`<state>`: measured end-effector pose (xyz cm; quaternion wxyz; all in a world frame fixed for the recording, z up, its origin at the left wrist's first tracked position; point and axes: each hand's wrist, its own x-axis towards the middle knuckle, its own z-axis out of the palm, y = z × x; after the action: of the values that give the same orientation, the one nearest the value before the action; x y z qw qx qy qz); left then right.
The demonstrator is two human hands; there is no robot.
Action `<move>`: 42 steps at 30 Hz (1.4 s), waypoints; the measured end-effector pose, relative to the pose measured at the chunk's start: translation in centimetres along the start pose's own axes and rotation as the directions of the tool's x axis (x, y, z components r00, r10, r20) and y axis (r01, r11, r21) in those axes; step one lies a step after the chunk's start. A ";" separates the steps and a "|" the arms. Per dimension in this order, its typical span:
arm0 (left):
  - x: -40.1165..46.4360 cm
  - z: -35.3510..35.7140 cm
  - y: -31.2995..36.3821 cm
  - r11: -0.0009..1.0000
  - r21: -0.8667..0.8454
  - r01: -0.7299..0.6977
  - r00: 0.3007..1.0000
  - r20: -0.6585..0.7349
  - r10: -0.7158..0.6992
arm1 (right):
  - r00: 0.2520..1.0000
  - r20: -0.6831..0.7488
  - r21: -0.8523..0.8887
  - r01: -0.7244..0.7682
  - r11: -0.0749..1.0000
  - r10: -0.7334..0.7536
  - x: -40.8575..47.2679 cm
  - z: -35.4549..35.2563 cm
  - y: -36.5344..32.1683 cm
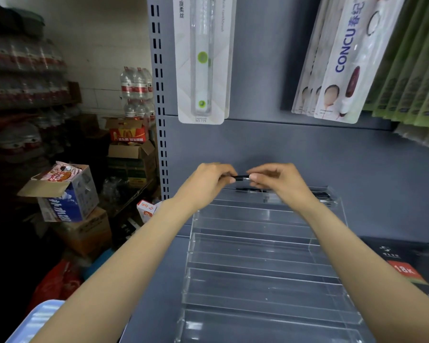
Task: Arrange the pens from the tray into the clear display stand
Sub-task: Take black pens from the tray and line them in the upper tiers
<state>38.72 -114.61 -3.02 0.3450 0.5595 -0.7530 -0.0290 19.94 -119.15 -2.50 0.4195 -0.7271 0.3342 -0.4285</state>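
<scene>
Both hands, the left hand point(209, 180) and right hand point(274, 180), are pinching a slim black pen point(242, 178) level between curled fingertips, just above the top back tier of the clear stepped acrylic display stand point(258, 256), where other dark pens point(322, 195) are lying

Two bare forearms reach in from the lower edge, no sleeves on either. The left hand point(207, 180) and right hand point(276, 179) wear no gloves, and no watch or bracelet sits on the wrists.
</scene>
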 end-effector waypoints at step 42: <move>-11.0 -0.5 0.4 0.922 -0.199 0.333 0.885 -0.270 -0.378 | 0.995 0.057 -0.288 0.090 0.953 -0.077 -4.3 6.8 -0.4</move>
<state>40.15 -104.82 -7.85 0.4855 0.6591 -0.5711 -0.0611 24.41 -113.12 -5.53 0.2972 -0.8037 0.3531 -0.3756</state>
